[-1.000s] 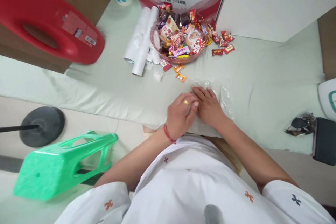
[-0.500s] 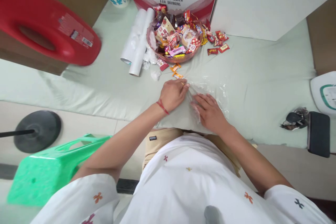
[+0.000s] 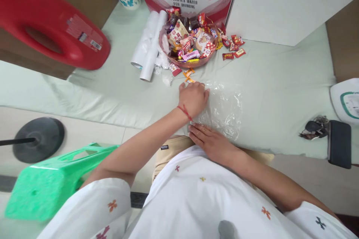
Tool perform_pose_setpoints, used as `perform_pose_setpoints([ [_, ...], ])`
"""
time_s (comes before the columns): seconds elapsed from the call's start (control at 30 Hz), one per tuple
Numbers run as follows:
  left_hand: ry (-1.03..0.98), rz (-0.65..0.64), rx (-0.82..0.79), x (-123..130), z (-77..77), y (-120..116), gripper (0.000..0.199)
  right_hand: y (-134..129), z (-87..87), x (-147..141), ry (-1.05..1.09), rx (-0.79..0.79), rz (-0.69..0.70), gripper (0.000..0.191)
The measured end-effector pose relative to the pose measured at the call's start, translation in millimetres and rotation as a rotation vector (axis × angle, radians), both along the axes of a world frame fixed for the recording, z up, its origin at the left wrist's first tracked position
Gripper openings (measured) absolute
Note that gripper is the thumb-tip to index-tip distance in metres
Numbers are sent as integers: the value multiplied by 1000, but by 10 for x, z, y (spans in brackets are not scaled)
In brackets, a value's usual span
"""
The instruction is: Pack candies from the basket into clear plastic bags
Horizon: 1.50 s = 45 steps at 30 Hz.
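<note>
Pale worktop (image 3: 280, 93): clear plastic (image 3: 226, 110); left hand (image 3: 193, 98) at its edge, fingers curled, grip unclear; right hand (image 3: 213, 142) flat, fingers released.

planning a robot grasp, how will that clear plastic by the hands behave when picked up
The clear plastic will probably flop, since it lies thin and wrinkled on the cloth. It is likely very light, being see-through film. Its glossy glints suggest it may feel slick and slide if pushed.
</note>
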<state>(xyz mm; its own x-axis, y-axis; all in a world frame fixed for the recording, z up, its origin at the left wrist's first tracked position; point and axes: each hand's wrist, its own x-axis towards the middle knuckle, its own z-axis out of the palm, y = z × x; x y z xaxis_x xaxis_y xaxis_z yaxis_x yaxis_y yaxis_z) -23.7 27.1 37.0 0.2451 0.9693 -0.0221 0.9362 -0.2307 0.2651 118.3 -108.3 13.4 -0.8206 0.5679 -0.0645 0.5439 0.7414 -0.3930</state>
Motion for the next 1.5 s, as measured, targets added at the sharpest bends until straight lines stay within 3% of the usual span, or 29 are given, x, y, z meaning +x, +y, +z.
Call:
perform_pose_setpoints([
  [0.2,36,-18,58,159,-151,-244,55,-66,-92,-41,103,-108,43,46],
  [0.33,56,-54,19,87,-288,-394,67,-28,10,155,331,-187,89,35],
  [0.43,62,-74,-6,54,-327,-445,71,84,125,348,506,-105,-175,41],
  [0.5,60,-74,-12,48,-329,-448,72,178,135,449,409,23,-425,48],
  [0.57,57,-66,-13,34,-326,-439,73,250,73,530,203,123,-580,59],
  [0.73,48,-93,-18,-87,-327,-405,75,241,-152,738,-84,201,-696,68],
  [0.83,45,-119,-29,-157,-333,-388,78,188,-181,854,-104,222,-732,67],
  [0.97,56,-115,-49,-173,-327,-373,82,280,-95,959,-6,240,-757,60],
  [1.1,64,-131,-71,-165,-306,-362,81,767,177,988,206,387,-774,49],
  [1.23,56,-140,-68,-174,-297,-358,80,1652,584,714,264,451,-636,32],
  [1.37,23,-137,-57,-179,-311,-356,79,2539,874,19,8,333,-328,31],
  [1.5,-5,-138,-50,-183,-334,-353,78,2992,931,-602,-381,171,-168,36],
])
